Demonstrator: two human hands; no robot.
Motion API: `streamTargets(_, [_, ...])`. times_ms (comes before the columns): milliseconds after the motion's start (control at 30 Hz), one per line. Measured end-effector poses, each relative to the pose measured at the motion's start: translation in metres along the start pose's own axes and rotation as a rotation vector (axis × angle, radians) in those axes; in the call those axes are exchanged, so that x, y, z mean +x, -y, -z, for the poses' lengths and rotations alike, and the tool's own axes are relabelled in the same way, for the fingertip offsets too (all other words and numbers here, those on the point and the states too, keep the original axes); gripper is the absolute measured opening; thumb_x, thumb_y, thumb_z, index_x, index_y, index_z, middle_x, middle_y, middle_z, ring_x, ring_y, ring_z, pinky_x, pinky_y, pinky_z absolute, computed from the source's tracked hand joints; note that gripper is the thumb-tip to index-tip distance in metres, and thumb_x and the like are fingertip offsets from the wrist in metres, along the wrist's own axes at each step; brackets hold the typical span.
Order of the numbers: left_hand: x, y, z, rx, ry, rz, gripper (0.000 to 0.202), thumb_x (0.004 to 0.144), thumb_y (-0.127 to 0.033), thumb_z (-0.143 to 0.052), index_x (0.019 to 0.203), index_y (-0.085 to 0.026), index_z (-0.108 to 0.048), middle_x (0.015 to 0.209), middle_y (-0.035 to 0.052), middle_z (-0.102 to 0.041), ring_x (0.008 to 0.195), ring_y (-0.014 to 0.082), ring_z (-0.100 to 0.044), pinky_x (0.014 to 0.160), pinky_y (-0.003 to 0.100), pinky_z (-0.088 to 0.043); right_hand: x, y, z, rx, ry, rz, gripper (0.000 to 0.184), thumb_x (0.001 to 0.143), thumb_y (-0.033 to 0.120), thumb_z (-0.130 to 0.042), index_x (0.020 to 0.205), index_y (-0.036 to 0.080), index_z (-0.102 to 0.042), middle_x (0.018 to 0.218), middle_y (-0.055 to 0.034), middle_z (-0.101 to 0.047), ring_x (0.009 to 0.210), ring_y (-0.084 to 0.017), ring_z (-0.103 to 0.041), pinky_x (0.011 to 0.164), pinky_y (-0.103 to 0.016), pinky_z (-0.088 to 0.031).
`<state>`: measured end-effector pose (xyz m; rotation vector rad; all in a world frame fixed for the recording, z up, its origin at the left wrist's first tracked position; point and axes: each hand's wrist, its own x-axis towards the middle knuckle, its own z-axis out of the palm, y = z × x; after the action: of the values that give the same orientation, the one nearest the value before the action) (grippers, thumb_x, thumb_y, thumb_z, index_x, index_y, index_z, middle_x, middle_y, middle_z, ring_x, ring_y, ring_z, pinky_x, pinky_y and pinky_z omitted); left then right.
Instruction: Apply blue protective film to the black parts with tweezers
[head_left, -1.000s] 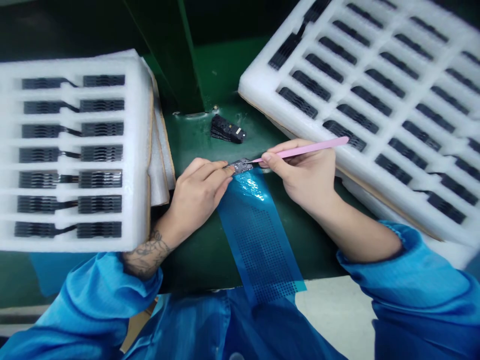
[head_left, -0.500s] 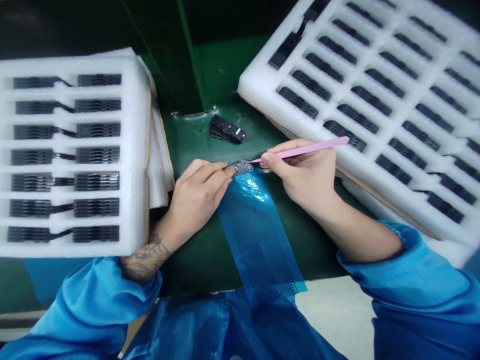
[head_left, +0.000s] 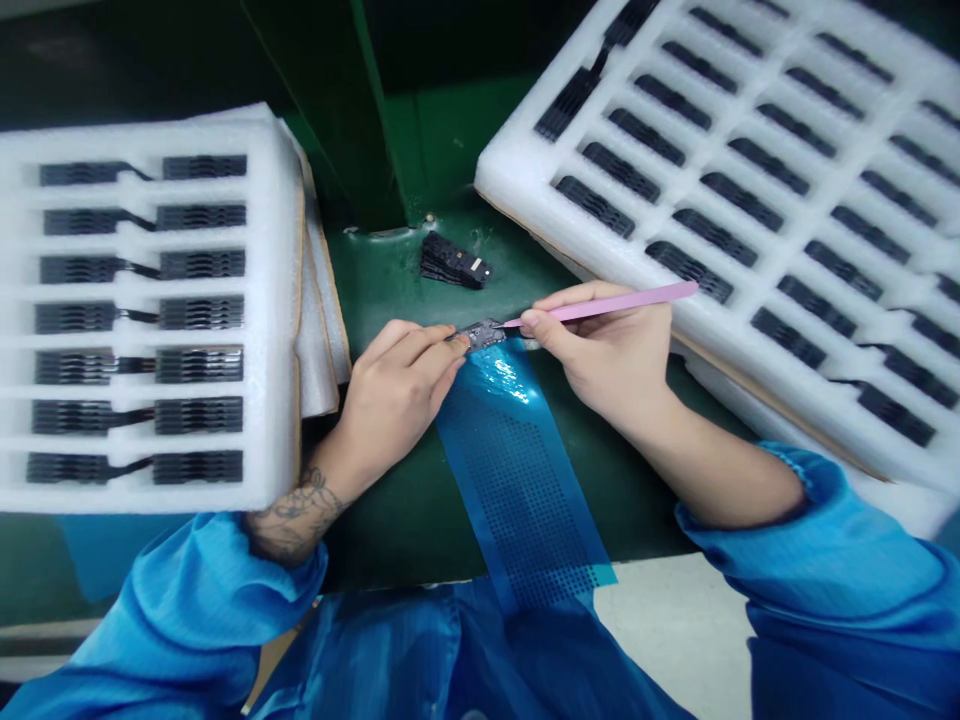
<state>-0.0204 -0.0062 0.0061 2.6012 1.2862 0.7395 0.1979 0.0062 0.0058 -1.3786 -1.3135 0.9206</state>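
**Head view.** The left hand (head_left: 397, 385) is pinching a small circuit part (head_left: 484, 333) at the far end of the blue film strip (head_left: 517, 470), with its fingertips closed on the part's left edge. The right hand (head_left: 611, 350), just right of that strip end, is grasping pink tweezers (head_left: 615, 300), and their tip is touching the part. A stack of black parts (head_left: 454, 262) is lying beyond the strip. The left foam tray (head_left: 270, 300) and the right foam tray (head_left: 514, 188) are flanking it.

- The small dark part (head_left: 482, 334), flat with a shiny metal patch, is lying at the far end of the blue film strip (head_left: 517, 480).
- The pink tweezers (head_left: 607, 303) are slanting low, right of that strip's far end, their tip touching the part's right edge.
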Motion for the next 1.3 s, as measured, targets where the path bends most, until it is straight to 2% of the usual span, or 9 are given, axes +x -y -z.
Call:
streamTargets(267, [-0.002,0.002,-0.002,-0.056,-0.006,0.001,0.018,0.096,-0.019,-0.062,0.112,-0.017,-0.07,0.113,0.0065,-0.075,0.104,0.0202,-0.066,0.093,0.037,-0.058,-0.006,-0.006,0.006,0.074,-0.024,0.18,0.013,0.091,0.036,-0.072,0.103,0.032,-0.076,0.077,0.0003,-0.076,0.069,-0.02,-0.073,0.07,-0.04,-0.062])
streamTargets(400, [-0.003,0.002,-0.002,-0.095,0.015,-0.006,0.017,0.097,-0.019,-0.06,0.112,-0.018,-0.069,0.115,0.0069,-0.074,0.105,0.0203,-0.065,0.095,0.037,-0.056,-0.005,-0.007,0.008,-0.149,0.249,0.472,0.019,0.085,0.03,-0.079,0.102,0.036,-0.077,0.105,-0.0007,-0.08,0.102,-0.027,-0.074,0.094,-0.047,-0.057])
streamTargets(500, [-0.003,0.001,-0.002,-0.087,0.027,0.002,0.019,0.098,-0.018,-0.059,0.115,-0.018,-0.066,0.114,0.0063,-0.074,0.104,0.0204,-0.065,0.095,0.037,-0.055,-0.001,-0.009,0.008,-0.301,0.37,0.586,0.013,0.082,0.028,-0.081,0.092,0.036,-0.077,0.111,0.0016,-0.08,0.104,-0.027,-0.073,0.093,-0.048,-0.054])
streamTargets(767, [-0.004,0.001,-0.002,-0.054,0.007,0.069,0.015,0.099,-0.016,-0.053,0.107,-0.016,-0.066,0.116,0.0092,-0.071,0.105,0.0222,-0.063,0.094,0.039,-0.055,-0.003,0.003,0.034,-0.674,0.098,0.7,0.013,0.088,0.021,-0.073,0.096,0.031,-0.075,0.109,-0.0016,-0.08,0.099,-0.028,-0.074,0.082,-0.046,-0.055])
streamTargets(867, [-0.009,0.003,0.002,-0.06,0.048,0.045,0.022,0.097,-0.012,-0.051,0.106,-0.016,-0.071,0.134,0.0131,-0.063,0.114,0.0255,-0.06,0.098,0.044,-0.053,-0.01,0.008,0.033,-0.511,0.097,0.797,0.028,0.085,0.013,-0.075,0.107,0.03,-0.075,0.113,-0.0038,-0.079,0.1,-0.027,-0.075,0.083,-0.044,-0.058])
streamTargets(933, [-0.013,0.004,0.007,-0.099,0.098,0.032,0.022,0.095,-0.015,-0.055,0.109,-0.017,-0.072,0.139,0.0142,-0.059,0.119,0.0277,-0.058,0.101,0.048,-0.052,-0.018,0.01,0.027,-0.22,0.226,0.729,0.038,0.088,0.013,-0.072,0.122,0.028,-0.072,0.111,-0.0049,-0.079,0.095,-0.024,-0.076,0.081,-0.04,-0.061])
streamTargets(1067, [-0.016,0.006,0.014,-0.173,0.178,0.019,0.028,0.093,-0.026,-0.066,0.118,-0.015,-0.072,0.142,0.0146,-0.058,0.126,0.0293,-0.055,0.108,0.049,-0.05,-0.027,0.01,0.017,0.201,0.521,0.274,0.036,0.101,0.037,-0.056,0.134,0.024,-0.067,0.087,-0.0046,-0.078,0.071,-0.016,-0.073,0.063,-0.03,-0.061])
streamTargets(1133, [-0.016,0.007,0.014,-0.178,0.18,0.015,0.028,0.094,-0.029,-0.067,0.117,-0.016,-0.073,0.14,0.0125,-0.06,0.125,0.0279,-0.054,0.108,0.048,-0.051,-0.027,0.009,0.015,0.238,0.558,0.141,0.034,0.099,0.044,-0.06,0.122,0.024,-0.075,0.081,-0.004,-0.075,0.065,-0.014,-0.069,0.058,-0.028,-0.058])
streamTargets(1300, [-0.013,0.009,0.01,-0.191,0.142,0.029,0.021,0.092,-0.029,-0.069,0.107,-0.017,-0.077,0.133,0.0095,-0.067,0.117,0.0258,-0.057,0.102,0.046,-0.055,-0.021,0.009,0.014,0.11,0.518,-0.046,0.023,0.084,0.032,-0.08,0.106,0.025,-0.08,0.081,-0.0028,-0.078,0.068,-0.016,-0.072,0.065,-0.029,-0.062])
